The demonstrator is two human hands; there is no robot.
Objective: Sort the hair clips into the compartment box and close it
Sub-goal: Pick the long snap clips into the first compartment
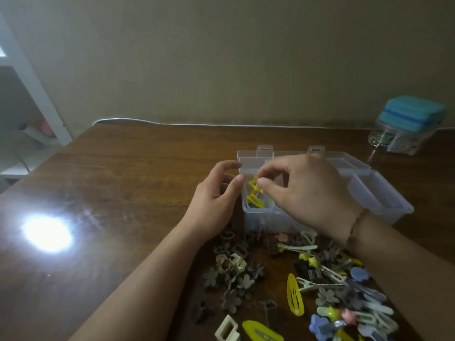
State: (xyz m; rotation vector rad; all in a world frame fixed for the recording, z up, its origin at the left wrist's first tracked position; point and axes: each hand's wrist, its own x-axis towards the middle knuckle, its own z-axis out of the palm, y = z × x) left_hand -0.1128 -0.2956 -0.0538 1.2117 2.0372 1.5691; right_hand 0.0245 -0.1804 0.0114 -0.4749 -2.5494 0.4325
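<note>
A clear plastic compartment box [379,193] stands open on the wooden table, its lid tilted back. My right hand [305,190] hovers over the box's left compartment and pinches a yellow star-shaped clip [254,184] between thumb and forefinger. Below it in that compartment lie yellow clips [254,201]. My left hand [216,195] rests at the box's left wall, fingers curled, thumb tip touching the rim. A heap of hair clips [295,279] in brown, yellow, blue and pale green is spread in front of the box.
A clear jar with a teal lid [408,124] stands at the table's far right corner. A white cable [172,123] runs along the back edge against the wall. Bright glare [46,233] shines on the table's left side.
</note>
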